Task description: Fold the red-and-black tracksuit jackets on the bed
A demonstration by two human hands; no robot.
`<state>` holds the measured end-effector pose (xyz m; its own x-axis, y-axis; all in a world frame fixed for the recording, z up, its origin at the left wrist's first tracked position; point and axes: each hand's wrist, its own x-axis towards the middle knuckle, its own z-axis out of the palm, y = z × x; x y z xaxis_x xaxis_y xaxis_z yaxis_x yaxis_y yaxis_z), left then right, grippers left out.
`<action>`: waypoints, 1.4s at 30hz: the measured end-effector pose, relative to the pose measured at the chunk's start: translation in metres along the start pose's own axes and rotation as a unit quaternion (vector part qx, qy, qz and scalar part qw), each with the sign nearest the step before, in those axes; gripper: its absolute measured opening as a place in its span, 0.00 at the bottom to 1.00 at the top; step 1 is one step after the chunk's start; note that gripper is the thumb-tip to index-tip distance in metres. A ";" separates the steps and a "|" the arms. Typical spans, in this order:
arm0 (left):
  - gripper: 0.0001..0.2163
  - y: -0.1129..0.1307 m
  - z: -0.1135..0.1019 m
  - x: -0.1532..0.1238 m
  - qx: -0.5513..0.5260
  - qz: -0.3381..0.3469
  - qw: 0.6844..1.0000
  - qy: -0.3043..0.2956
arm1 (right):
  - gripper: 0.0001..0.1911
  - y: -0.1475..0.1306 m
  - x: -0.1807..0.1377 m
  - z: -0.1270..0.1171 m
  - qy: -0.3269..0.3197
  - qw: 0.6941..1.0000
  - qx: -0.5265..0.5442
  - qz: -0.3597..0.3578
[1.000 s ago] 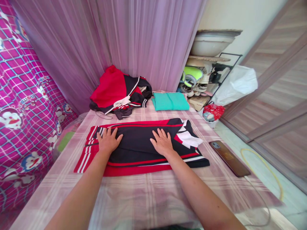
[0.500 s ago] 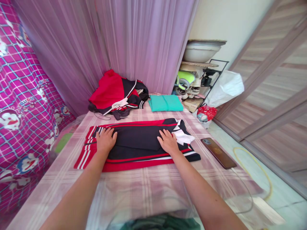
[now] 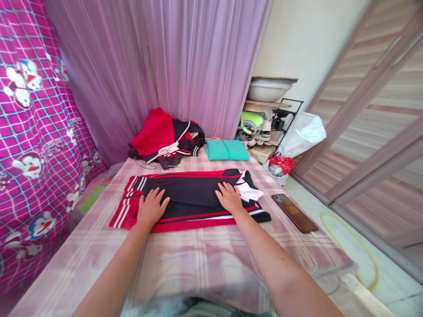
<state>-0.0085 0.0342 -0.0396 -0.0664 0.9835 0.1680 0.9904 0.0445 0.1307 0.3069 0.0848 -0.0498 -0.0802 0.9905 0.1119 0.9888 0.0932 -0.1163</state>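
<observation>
A black and red jacket with white stripes lies folded lengthwise on the plaid-covered bed. Its striped red hem points left, and the white-edged collar end is at the right. My left hand rests on the jacket near the striped cuff, palm down with fingers spread. Flat on the cloth near the collar end lies my right hand, its fingers also stretched out. Neither hand grips anything.
Behind the jacket sit a heap of red and black clothes and a folded turquoise cloth. A phone with a cable lies at the right edge. A crowded rack stands beyond, near the wardrobe.
My left hand has slid a little right and toward me, off the upper edge of the sleeve. My right hand stays at the collar end. The view has tilted slightly upward.
</observation>
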 end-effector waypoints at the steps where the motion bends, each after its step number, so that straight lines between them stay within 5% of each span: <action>1: 0.23 -0.001 0.000 0.000 -0.009 -0.002 1.000 0.005 | 0.29 0.000 0.000 0.000 0.005 1.000 -0.001 -0.001; 9: 0.20 -0.002 -0.004 -0.005 -0.038 -0.002 0.998 0.051 | 0.29 0.000 -0.001 0.003 0.020 1.000 -0.002 -0.006; 42: 0.17 -0.009 0.009 0.001 -0.090 -0.012 0.993 0.073 | 0.27 0.002 -0.001 0.004 0.029 0.999 0.010 -0.008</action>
<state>-0.0167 0.0359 -0.0497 -0.1192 0.9462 0.3008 0.9516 0.0224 0.3065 0.3084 0.0845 -0.0540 -0.0888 0.9813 0.1708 0.9847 0.1123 -0.1331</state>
